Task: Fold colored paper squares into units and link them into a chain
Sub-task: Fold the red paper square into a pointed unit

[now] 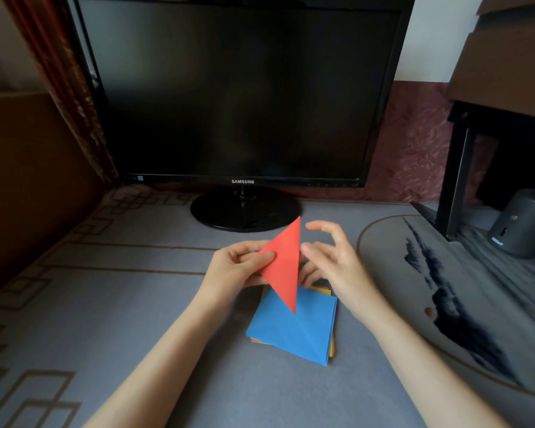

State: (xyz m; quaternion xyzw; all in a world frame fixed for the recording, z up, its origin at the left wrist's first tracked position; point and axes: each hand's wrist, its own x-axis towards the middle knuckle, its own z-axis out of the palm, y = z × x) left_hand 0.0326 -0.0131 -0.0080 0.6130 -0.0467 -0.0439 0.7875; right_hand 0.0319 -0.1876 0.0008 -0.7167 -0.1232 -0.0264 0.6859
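Note:
A red paper, folded into a triangle, is held upright above the table. My left hand pinches its left corner between thumb and fingers. My right hand hovers just right of the triangle with its fingers spread and relaxed; its lower fingers lie behind the paper's right edge, and I cannot tell whether they touch it. Beneath the hands lies a stack of colored paper squares with a blue sheet on top and orange and yellow edges showing.
A black monitor on a round stand fills the back of the grey patterned table cover. A dark printed mat lies at the right. A grey cylinder and a black shelf leg stand at the far right.

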